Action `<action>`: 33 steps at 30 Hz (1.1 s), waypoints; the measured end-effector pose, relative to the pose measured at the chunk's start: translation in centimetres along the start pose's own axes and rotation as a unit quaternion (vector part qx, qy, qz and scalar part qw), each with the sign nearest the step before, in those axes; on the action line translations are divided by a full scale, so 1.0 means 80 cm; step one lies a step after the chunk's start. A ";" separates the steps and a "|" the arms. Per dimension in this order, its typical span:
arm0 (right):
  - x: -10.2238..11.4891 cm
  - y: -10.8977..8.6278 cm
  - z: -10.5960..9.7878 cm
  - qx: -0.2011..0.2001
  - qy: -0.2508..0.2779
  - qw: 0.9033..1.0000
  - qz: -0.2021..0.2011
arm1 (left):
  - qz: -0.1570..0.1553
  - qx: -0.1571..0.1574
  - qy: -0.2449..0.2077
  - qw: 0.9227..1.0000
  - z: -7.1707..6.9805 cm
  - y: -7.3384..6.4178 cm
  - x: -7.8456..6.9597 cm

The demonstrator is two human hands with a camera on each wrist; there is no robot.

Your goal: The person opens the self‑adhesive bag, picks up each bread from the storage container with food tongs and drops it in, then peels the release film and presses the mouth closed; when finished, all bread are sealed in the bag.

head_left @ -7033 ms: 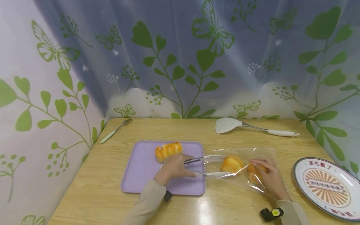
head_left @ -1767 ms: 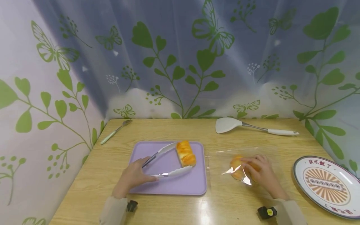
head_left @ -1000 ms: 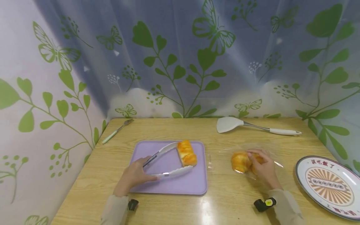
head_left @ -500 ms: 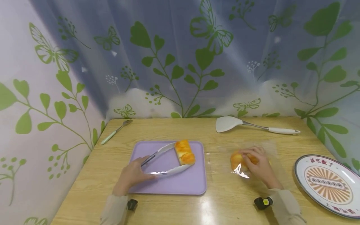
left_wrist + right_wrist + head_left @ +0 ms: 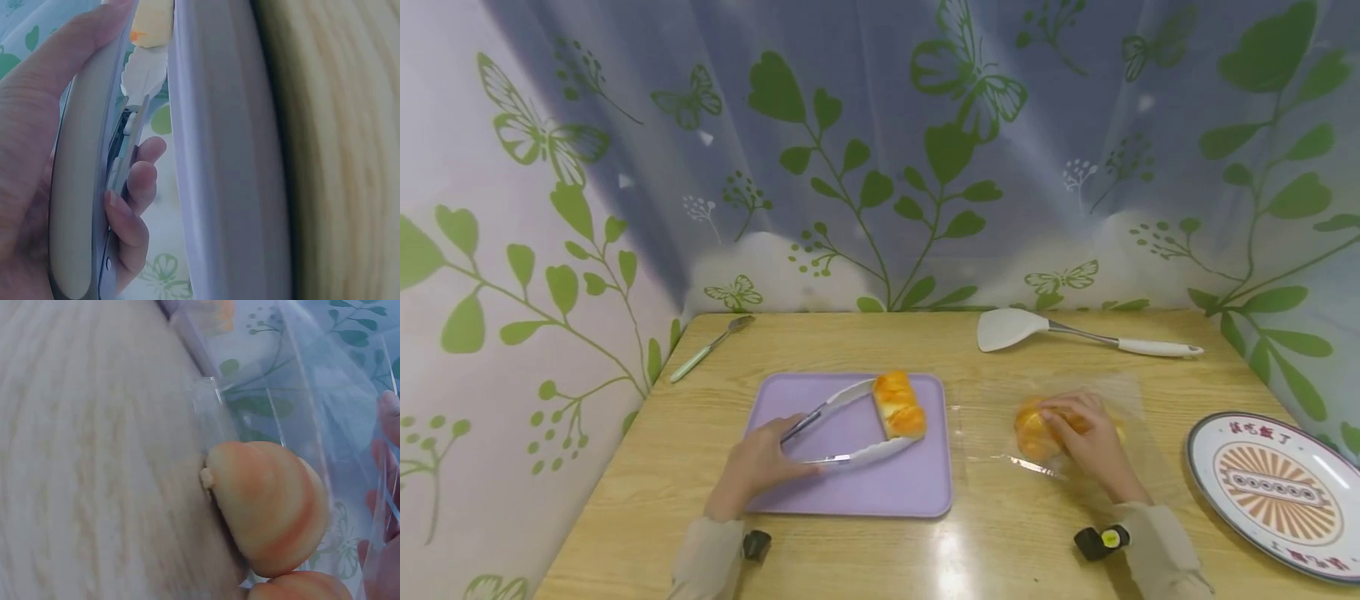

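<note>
My left hand (image 5: 756,467) grips a pair of tongs (image 5: 872,452) low over a lilac tray (image 5: 820,496). The tongs' white scalloped tips stand spread, one at each end of a golden bread loaf (image 5: 898,406) on the tray's right side. In the left wrist view my thumb and fingers wrap the pale handle of the tongs (image 5: 81,187). To the right, my right hand (image 5: 1090,437) holds a clear plastic bag (image 5: 981,433) from above. Inside it lie golden bread rolls (image 5: 269,506), partly covered by my fingers in the head view.
A white spatula (image 5: 1011,329) lies at the back right, and a fork with a green handle (image 5: 700,358) at the back left. A round patterned plate (image 5: 1273,492) sits at the right edge. Curtains stand behind the wooden table (image 5: 880,554).
Seven seconds ago the tongs reached into the bag; they have moved left onto the tray. The loaf there has turned and shifted right. Lately the right hand has only shifted the bag slightly.
</note>
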State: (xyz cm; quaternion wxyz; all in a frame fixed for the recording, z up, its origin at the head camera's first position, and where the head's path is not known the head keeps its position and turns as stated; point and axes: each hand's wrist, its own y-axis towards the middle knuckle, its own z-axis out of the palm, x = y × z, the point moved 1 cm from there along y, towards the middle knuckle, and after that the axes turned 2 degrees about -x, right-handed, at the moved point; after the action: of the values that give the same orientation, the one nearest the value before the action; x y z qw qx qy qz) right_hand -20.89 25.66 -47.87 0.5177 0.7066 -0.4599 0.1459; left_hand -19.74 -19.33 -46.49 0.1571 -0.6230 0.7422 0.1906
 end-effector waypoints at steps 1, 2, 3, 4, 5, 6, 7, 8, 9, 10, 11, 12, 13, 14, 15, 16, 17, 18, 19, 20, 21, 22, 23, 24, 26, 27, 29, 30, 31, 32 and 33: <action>-0.001 0.000 -0.001 -0.003 0.007 1.000 0.009 | 0.005 0.000 -0.002 1.000 0.000 0.001 -0.001; -0.001 0.000 -0.002 -0.004 0.012 1.000 0.015 | 0.010 -0.001 -0.007 1.000 0.001 0.001 -0.003; -0.001 0.000 -0.003 -0.004 0.015 1.000 0.019 | 0.016 -0.001 -0.008 1.000 0.001 0.001 -0.005; -0.001 0.000 -0.004 -0.005 0.016 1.000 0.022 | 0.023 -0.001 -0.011 1.000 0.001 0.002 -0.007; -0.001 0.000 -0.004 -0.005 0.015 1.000 0.023 | 0.032 0.000 -0.012 0.999 0.000 0.002 -0.009; -0.001 0.000 -0.004 -0.004 0.012 1.000 0.025 | 0.039 0.001 -0.016 0.999 0.000 0.003 -0.012; -0.001 0.000 -0.005 -0.004 0.009 1.000 0.026 | 0.046 0.003 -0.016 0.999 -0.001 0.004 -0.016; 0.000 0.000 -0.005 -0.004 0.006 1.000 0.024 | 0.050 0.008 -0.019 0.999 -0.002 0.005 -0.020; 0.000 0.001 -0.005 -0.005 0.002 1.000 0.020 | 0.053 0.012 -0.020 0.998 -0.002 0.006 -0.024; 0.001 0.001 -0.005 -0.005 -0.002 1.000 0.018 | 0.057 0.015 -0.021 0.998 -0.003 0.007 -0.029; 0.001 0.001 -0.004 -0.006 -0.005 1.000 0.014 | 0.062 0.019 -0.019 0.998 -0.003 0.009 -0.033; 0.002 0.002 -0.004 -0.006 -0.009 1.000 0.010 | 0.063 0.021 -0.019 0.998 -0.002 0.010 -0.037; 0.002 0.002 -0.004 -0.006 -0.012 1.000 0.006 | 0.066 0.023 -0.015 0.997 -0.002 0.011 -0.042; 0.003 0.002 -0.003 -0.006 -0.014 1.000 0.003 | 0.068 0.024 -0.012 0.997 -0.001 0.012 -0.046; 0.003 0.002 -0.003 -0.006 -0.018 1.000 0.002 | 0.070 0.024 -0.009 0.997 0.000 0.013 -0.050; 0.004 0.002 -0.002 -0.004 -0.020 1.000 0.002 | 0.072 0.024 -0.005 0.997 0.002 0.014 -0.054; 0.004 0.001 -0.002 -0.002 -0.022 1.000 0.002 | 0.073 0.025 -0.001 0.997 0.004 0.015 -0.057; 0.004 0.001 -0.002 0.000 -0.022 1.000 0.005 | 0.073 0.025 0.001 0.997 0.005 0.016 -0.060; 0.004 0.001 -0.002 0.003 -0.022 1.000 0.008 | 0.074 0.027 0.002 0.997 0.007 0.016 -0.063; 0.003 0.000 -0.001 0.005 -0.022 1.000 0.011 | 0.075 0.028 0.003 0.997 0.009 0.017 -0.065; 0.003 0.000 -0.001 0.008 -0.022 1.000 0.015 | 0.076 0.031 0.002 0.997 0.010 0.017 -0.067; 0.003 0.000 -0.001 0.010 -0.023 1.000 0.017 | 0.078 0.033 0.004 0.996 0.012 0.017 -0.069; 0.003 -0.001 -0.001 0.013 -0.022 0.999 0.020 | 0.080 0.036 0.004 0.996 0.013 0.016 -0.070; 0.002 -0.001 -0.001 0.015 -0.021 0.999 0.022 | 0.080 0.039 0.002 0.996 0.014 0.015 -0.071; 0.002 -0.001 -0.001 0.016 -0.023 0.999 0.024 | 0.082 0.044 0.003 0.996 0.015 0.014 -0.072; 0.002 -0.001 -0.001 0.016 -0.024 0.999 0.024 | 0.081 0.047 0.002 0.996 0.015 0.014 -0.072; 0.002 -0.001 -0.001 0.016 -0.025 0.999 0.024 | 0.081 0.052 0.001 0.995 0.015 0.014 -0.073; 0.001 -0.001 -0.001 0.016 -0.027 0.999 0.022 | 0.082 0.054 0.002 0.995 0.015 0.015 -0.073; 0.001 -0.002 -0.001 0.016 -0.027 0.999 0.021 | 0.082 0.057 -0.001 0.995 0.015 0.016 -0.073; 0.001 -0.002 -0.001 0.016 -0.026 0.999 0.019 | 0.081 0.061 -0.002 0.995 0.016 0.017 -0.074; 0.001 -0.002 -0.001 0.017 -0.027 0.999 0.018 | 0.081 0.065 -0.003 0.995 0.016 0.018 -0.075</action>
State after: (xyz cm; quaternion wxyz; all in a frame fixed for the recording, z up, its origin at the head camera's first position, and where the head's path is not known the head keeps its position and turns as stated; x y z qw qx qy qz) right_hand -20.69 25.67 -47.91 0.4906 0.7102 -0.4838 0.1442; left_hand -20.14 -13.28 -44.67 0.1834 -0.5485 0.8008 0.1554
